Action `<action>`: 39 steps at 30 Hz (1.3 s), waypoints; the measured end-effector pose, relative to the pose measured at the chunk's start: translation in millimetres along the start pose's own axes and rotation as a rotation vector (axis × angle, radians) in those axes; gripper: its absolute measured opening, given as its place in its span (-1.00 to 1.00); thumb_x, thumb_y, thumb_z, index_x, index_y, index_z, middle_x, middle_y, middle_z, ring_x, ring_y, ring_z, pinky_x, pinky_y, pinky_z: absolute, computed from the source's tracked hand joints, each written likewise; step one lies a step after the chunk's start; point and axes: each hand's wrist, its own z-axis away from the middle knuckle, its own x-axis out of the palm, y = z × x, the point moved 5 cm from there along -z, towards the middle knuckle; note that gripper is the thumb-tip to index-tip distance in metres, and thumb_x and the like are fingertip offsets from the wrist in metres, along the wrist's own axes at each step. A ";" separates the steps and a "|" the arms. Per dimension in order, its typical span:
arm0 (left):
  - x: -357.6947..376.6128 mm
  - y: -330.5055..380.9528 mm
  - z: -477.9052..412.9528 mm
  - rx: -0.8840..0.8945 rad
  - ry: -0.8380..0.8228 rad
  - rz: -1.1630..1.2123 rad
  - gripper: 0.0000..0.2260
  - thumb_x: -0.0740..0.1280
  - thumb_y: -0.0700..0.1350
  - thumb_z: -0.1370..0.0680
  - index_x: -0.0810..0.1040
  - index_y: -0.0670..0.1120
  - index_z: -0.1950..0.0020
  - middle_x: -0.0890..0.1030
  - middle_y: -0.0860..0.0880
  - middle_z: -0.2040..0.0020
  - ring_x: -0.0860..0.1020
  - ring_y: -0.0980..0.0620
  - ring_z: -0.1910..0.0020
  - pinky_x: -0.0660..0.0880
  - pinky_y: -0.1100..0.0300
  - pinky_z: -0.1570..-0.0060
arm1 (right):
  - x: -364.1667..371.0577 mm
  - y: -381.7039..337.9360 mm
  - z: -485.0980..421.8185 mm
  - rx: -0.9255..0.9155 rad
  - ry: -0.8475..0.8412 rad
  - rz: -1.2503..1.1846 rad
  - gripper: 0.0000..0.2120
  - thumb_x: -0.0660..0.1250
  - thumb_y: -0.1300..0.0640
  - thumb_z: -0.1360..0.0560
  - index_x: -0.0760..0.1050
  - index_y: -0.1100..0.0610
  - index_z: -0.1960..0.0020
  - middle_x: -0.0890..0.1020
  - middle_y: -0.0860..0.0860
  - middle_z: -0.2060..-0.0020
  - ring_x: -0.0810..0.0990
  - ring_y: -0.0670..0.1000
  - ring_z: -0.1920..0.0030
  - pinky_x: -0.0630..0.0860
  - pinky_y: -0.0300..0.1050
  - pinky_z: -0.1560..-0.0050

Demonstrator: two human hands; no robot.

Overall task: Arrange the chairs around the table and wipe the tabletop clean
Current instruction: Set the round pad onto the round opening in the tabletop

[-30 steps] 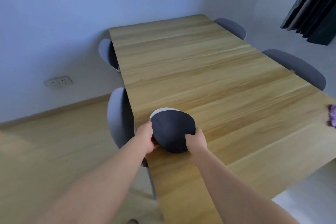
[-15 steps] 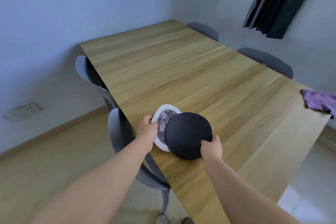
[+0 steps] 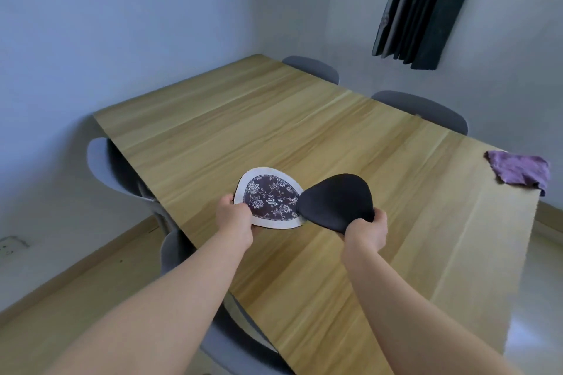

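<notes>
1. The table (image 3: 304, 137) is the largest thing here: a long rectangle of pale wood with streaked grain running along its length. Its far-left corner sits close to the wall, and most of the tabletop is bare.
2. Bare wooden floor (image 3: 76, 298) lies open to the left of the table, up to the skirting of the wall.
3. A dark curtain (image 3: 423, 6) hangs in folds on the right wall, above the far right side of the table.
4. Four smooth grey chairs with rounded backs stand tucked against the long edges: a far-left chair (image 3: 103, 164) and a near-left chair (image 3: 231, 344) on one side, a far-right chair (image 3: 313, 68) and a near-right chair (image 3: 426, 109) on the other.
5. A purple cloth (image 3: 518, 170), crumpled and ragged-edged, lies at the table's right edge, one corner drooping over it.
6. A round mat (image 3: 271, 201), white-rimmed with a dark flowered centre, lies on the tabletop near the left edge. The left hand (image 3: 234, 218) pinches its near rim, thumb on top.
7. A plain black mat (image 3: 335, 201), soft and bent, is lifted off the wood, its left tip overlapping the flowered mat. The right hand (image 3: 365, 230) grips its near edge.
</notes>
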 end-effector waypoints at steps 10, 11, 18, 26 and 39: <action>33.3 -30.7 -38.8 -0.176 -0.506 -0.583 -0.69 0.13 -0.32 -0.59 0.37 -0.16 -0.33 0.50 -0.07 0.11 0.46 0.02 0.25 0.38 0.18 0.37 | 10.7 -9.6 12.9 -0.024 0.264 -0.178 -0.49 -0.10 0.46 -0.40 0.39 0.02 -0.11 0.51 0.04 -0.05 0.57 0.21 -0.06 0.59 -0.04 0.12; 33.1 -29.7 -44.8 -0.112 -0.542 -0.678 -0.66 0.14 -0.30 -0.59 0.33 -0.15 -0.37 0.51 -0.07 0.05 0.49 -0.01 0.17 0.41 0.17 0.31 | 12.6 -5.3 17.7 -0.026 0.288 -0.207 -0.49 -0.10 0.46 -0.41 0.40 0.04 -0.12 0.51 0.05 -0.05 0.56 0.20 -0.05 0.58 -0.05 0.13; 40.9 -2.3 -41.7 -0.070 -0.706 -0.437 -0.52 0.36 0.00 -0.52 0.31 -0.05 -0.38 0.46 -0.11 -0.28 0.50 -0.05 -0.13 0.42 0.00 -0.18 | 27.9 15.2 37.8 0.003 0.243 -0.241 -0.59 -0.02 0.44 -0.47 0.41 0.06 -0.08 0.50 -0.04 0.18 0.51 0.07 0.18 0.59 0.09 -0.01; 53.4 5.2 -45.9 -0.081 -0.641 -0.489 -0.83 0.17 -0.28 -0.59 0.43 -0.09 -0.13 0.53 -0.09 -0.01 0.47 -0.10 0.03 0.44 0.10 0.15 | 42.7 24.1 43.8 0.128 -0.023 -0.148 -0.73 0.11 -0.04 -0.62 0.50 0.05 -0.15 0.58 0.01 -0.05 0.55 0.07 -0.02 0.48 -0.05 -0.04; 44.5 -14.6 -73.0 -0.026 -0.653 -0.841 -0.75 0.19 -0.19 -0.59 0.39 -0.18 -0.27 0.49 -0.12 -0.22 0.42 -0.07 -0.04 0.35 0.12 0.00 | 28.4 79.0 14.1 0.305 0.088 -0.068 -0.51 0.22 0.26 -0.54 0.23 0.11 -0.44 0.49 0.12 -0.26 0.52 0.13 -0.22 0.55 -0.04 0.19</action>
